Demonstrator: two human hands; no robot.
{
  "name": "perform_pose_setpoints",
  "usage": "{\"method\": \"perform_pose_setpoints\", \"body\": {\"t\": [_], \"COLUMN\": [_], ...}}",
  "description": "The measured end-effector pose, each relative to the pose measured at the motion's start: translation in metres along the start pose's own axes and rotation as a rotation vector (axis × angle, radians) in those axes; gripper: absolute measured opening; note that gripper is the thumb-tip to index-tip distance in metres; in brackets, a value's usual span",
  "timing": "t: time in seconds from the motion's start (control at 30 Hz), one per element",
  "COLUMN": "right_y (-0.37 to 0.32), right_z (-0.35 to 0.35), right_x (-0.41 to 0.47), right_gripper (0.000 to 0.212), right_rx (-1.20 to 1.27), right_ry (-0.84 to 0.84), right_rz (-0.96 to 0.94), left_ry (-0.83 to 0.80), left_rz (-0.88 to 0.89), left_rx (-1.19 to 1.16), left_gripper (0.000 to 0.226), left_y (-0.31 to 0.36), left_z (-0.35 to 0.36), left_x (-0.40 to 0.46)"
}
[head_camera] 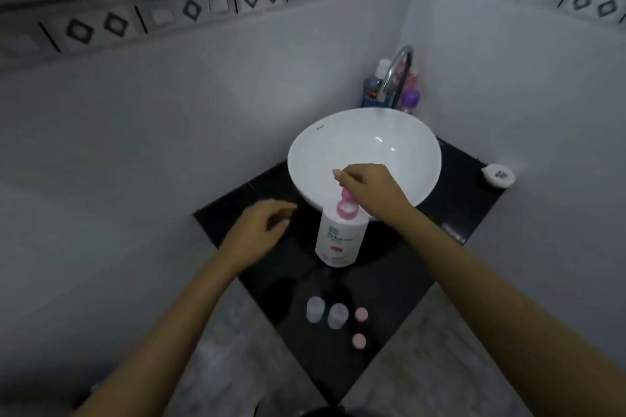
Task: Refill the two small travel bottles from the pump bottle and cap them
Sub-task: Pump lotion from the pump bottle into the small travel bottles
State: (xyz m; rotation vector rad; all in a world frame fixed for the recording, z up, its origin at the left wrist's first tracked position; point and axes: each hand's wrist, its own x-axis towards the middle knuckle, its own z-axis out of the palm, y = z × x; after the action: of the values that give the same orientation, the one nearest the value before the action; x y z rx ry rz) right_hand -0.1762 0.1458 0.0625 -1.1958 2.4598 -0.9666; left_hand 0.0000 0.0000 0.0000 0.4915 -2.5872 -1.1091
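Black counter (450,213): right hand (369,184) gripping pump (346,205)

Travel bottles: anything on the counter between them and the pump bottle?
Nothing visible. The two travel bottles stand uncapped at the near counter edge, with bare black counter up to the pump bottle. The two pink caps lie to their right, off that path. The right hand is on the pump head.
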Motion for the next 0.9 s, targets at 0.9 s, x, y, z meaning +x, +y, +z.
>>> {"method": "perform_pose_setpoints", "body": {"t": [0.9], "right_y": [0.008], "right_z": [0.024], "right_x": [0.002], "right_gripper": [0.037], "right_rx": [0.555], "right_ry": [0.058], "right_rz": [0.177], "left_ry": [-0.218], "left_rz": [-0.271], "left_rx": [-0.240], "left_gripper": [0.039], "left_y": [-0.039], "left_z": [0.099], "left_x": [-0.068]}}
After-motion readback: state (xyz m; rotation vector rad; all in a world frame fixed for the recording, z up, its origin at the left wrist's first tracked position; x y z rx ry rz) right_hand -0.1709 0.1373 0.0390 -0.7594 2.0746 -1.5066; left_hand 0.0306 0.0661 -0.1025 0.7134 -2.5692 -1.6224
